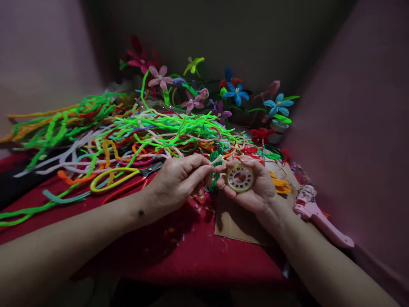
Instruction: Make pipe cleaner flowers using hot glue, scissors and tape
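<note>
My left hand (183, 179) is closed in a pinch on a small pale bundle (217, 160), whose flared cream tip pokes out past the thumb and finger. Close beside it, my right hand (260, 189) grips a round spool (240, 178) with a yellowish rim and a ring of holes in its pale face. Fingertips of both hands nearly meet between the two things; whether a strand joins them I cannot tell. Behind the left fingers, partly covered, is a coil of dark green pipe cleaner (211, 184).
Heaped pipe cleaners (179, 123) spread behind my hands. Yellow-handled scissors (115, 177) lie left on the red cloth (166, 251). Cardboard (236, 219) sits under my right hand, with a pink glue gun (326, 219) to the right. Fuzzy flowers, including a blue one (237, 94), stand at the back.
</note>
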Action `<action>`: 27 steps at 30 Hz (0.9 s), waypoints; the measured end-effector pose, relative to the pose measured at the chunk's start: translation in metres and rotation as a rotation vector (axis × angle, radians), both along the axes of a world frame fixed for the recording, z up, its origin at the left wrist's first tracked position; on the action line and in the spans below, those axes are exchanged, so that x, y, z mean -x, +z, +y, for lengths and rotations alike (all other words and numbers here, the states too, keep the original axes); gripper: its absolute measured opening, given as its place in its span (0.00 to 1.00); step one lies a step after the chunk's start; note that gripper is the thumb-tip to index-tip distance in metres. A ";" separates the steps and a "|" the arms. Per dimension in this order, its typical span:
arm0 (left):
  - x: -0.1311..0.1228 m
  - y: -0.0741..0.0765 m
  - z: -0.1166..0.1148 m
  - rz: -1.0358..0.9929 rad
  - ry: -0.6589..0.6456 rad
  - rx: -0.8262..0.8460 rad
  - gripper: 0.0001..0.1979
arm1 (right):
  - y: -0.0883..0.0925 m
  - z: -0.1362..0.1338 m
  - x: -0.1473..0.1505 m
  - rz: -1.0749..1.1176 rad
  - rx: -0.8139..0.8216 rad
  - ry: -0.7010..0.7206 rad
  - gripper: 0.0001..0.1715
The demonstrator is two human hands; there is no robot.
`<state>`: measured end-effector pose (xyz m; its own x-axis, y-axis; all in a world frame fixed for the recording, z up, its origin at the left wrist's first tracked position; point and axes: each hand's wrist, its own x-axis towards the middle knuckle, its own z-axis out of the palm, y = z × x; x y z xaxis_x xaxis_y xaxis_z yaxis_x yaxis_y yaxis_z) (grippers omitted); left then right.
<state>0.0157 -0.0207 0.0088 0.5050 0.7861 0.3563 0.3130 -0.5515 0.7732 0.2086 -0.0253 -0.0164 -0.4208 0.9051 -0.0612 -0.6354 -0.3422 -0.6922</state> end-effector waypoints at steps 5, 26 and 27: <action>-0.005 0.014 -0.001 -0.275 -0.094 0.629 0.13 | -0.004 0.001 0.001 -0.028 0.003 0.017 0.15; -0.004 0.014 0.002 -0.040 -0.010 0.301 0.08 | -0.002 -0.022 0.017 -0.472 -0.259 -0.187 0.09; -0.007 0.015 0.000 -0.063 -0.030 0.323 0.07 | -0.003 -0.023 0.017 -0.492 -0.272 -0.195 0.08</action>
<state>0.0227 -0.0204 0.0242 0.5147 0.8486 0.1222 0.2467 -0.2831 0.9268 0.1913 -0.0479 -0.0197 -0.2265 0.9732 0.0385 -0.2511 -0.0202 -0.9677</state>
